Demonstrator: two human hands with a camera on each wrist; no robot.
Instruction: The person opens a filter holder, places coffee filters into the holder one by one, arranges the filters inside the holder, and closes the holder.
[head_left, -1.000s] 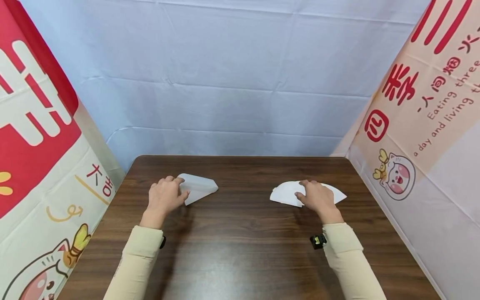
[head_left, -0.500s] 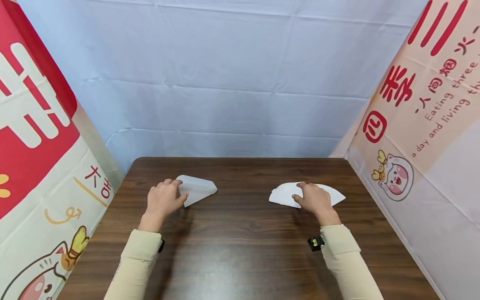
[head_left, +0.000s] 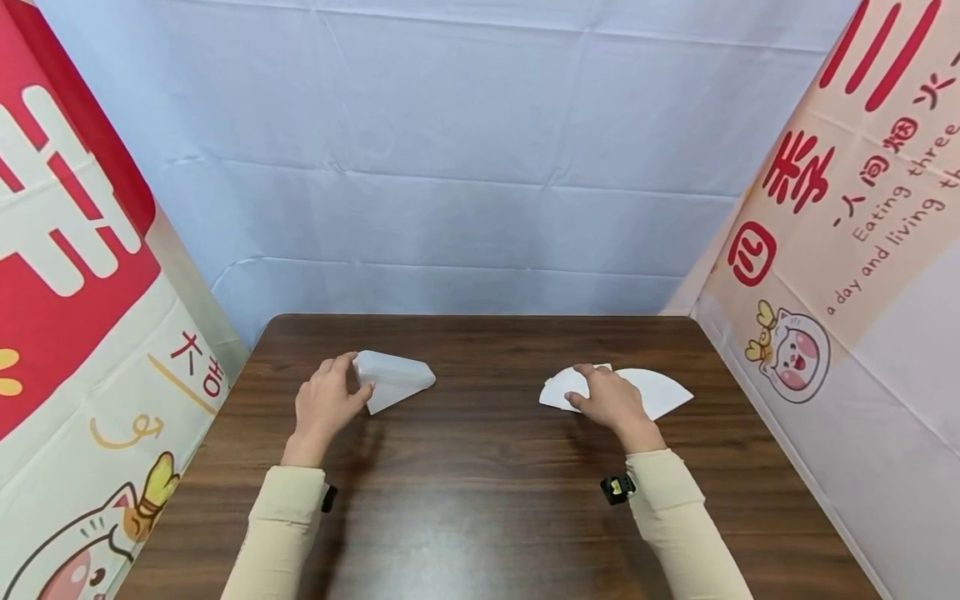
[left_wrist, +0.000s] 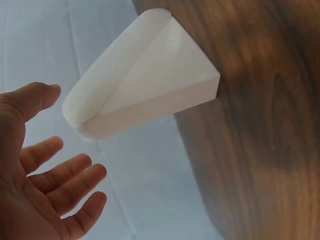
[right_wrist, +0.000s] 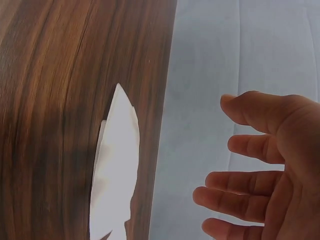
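My left hand [head_left: 326, 404] hovers at the left side of a white wedge-shaped box [head_left: 397, 382], its fingers loosely bent and holding nothing. The left wrist view shows this box [left_wrist: 150, 75] with a rounded wide end and a gap between it and the fingers [left_wrist: 75, 185]. On the right, white fan-shaped paper pieces [head_left: 662, 392] lie on the table, partly covered in the head view by my right hand [head_left: 613, 400]. Seen from the right wrist, the paper [right_wrist: 117, 165] lies apart from the relaxed, slightly bent fingers [right_wrist: 235, 202].
A dark wood-grain table [head_left: 480, 467] spans the space under both hands. Behind it hangs a pale cloth backdrop [head_left: 450, 167]. Printed cloths flank the left [head_left: 187, 300] and right [head_left: 862, 350] sides. A small black device [head_left: 617, 489] sits at my right wrist.
My right hand has shifted left over the paper, uncovering more of the right-hand fan shape. My left hand is almost where it was, and the box has stayed in place.
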